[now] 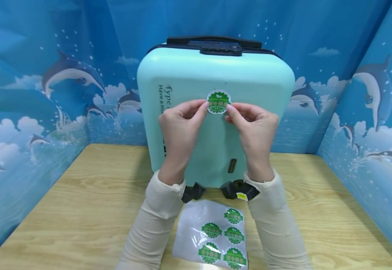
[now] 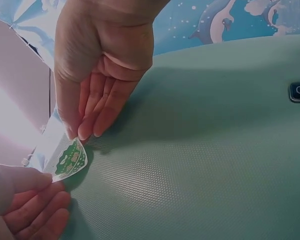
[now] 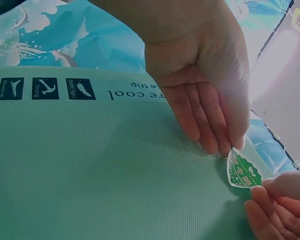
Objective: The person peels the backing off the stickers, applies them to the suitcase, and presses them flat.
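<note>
A blue dolphin-print backdrop [image 1: 115,22] closes off the sides and rear; only the two wrist views look past its upper border, to a pale area with a bright glare. Before it lies the wood-grain tabletop [image 1: 111,195], its near edge out of view. At the middle of the tabletop's back edge stands a mint-green suitcase [image 1: 213,150], a black handle [image 1: 214,40] along its top. The right wrist view shows dark square icons [image 3: 46,89] reading "Super light" and "Strong", largely covered by the left arm in the head view.

A glossy sheet [image 1: 189,232] lies on the tabletop's near middle, between the forearms, with five green labels [image 1: 234,235] on it: three in its right column, two in its left.

The left hand [image 1: 182,127] and the right hand [image 1: 258,127] each pinch one side of a round green-and-white sticker [image 1: 218,102] between thumb and fingers, in front of the suitcase's upper middle. Face-on in the head view it looks flat; both wrist views show it bowed. Whether it touches the shell I cannot tell.

Smallest is a dark nameplate [image 1: 232,165] low on the suitcase, cut off by the frame in the left wrist view.
</note>
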The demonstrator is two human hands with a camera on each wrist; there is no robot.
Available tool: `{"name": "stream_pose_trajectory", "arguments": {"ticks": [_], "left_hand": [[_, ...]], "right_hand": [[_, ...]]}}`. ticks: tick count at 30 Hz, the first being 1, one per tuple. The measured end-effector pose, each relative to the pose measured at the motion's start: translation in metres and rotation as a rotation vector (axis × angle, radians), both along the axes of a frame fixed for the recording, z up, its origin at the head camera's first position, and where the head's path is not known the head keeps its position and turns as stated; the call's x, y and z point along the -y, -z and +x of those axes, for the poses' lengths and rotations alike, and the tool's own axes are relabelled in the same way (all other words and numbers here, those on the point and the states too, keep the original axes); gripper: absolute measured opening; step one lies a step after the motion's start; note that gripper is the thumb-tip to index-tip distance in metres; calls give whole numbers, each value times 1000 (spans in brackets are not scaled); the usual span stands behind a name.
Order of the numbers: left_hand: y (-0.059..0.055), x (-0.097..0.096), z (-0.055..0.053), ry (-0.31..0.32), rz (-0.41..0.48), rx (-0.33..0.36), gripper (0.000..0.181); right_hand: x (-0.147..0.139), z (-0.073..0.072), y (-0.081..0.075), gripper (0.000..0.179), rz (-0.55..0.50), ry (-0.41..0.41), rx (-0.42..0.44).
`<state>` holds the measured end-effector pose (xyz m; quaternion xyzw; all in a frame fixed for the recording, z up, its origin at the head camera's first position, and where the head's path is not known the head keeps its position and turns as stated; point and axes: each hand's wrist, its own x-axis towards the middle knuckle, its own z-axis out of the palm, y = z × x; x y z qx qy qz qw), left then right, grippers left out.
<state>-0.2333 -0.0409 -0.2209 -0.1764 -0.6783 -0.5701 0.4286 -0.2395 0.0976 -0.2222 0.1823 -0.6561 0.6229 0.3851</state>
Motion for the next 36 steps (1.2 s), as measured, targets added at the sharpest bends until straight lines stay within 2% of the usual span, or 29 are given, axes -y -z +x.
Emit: {"name": "stream_pose_trajectory", "arguments": {"ticks": [7,13,22,32,36], "left_hand": [[-4,1,0,-6,25,68,15],[-7,1,-1,-12,44,137,14],[-9,2,-2,6,49,179,15],[-12,6,-1,3,12,225,16],[-13,8,-1,-16,-14,243,18]], "right_hand": [[0,1,-1,21,-7,1,13],[-2,3,-4,22,-34,-15,88],[-3,6,-10,21,-109,-90,187],[-1,5,-11,19,-164,-106,209],[-1,4,-11,17,-196,-125,209]]}}
